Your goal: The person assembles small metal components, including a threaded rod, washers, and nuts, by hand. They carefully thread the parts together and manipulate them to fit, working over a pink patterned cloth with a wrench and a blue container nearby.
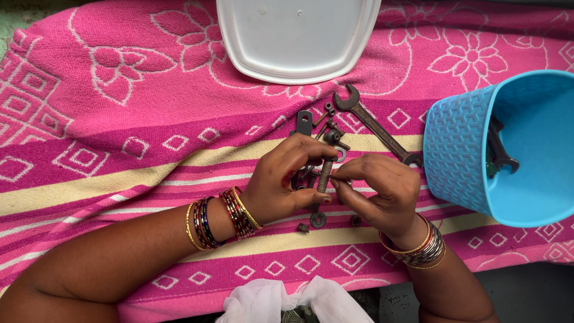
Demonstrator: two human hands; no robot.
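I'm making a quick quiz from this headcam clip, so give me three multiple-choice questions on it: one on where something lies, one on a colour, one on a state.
1. Where does the dark open-ended metal spanner lie?
A. on the pink patterned cloth
B. on the white plastic lid
C. in a hand

2. What colour is the textured plastic bucket?
A. green
B. blue
C. red

3. How is the rusty threaded bolt held?
A. lying loose on the cloth
B. by the left hand alone
C. between the fingers of the left hand and the right hand

Answers: 1 A, the spanner rests on the cloth between the white plastic lid and the bucket. 2 B, its wall and inside are light blue. 3 C, fingertips of both hands meet on the bolt.
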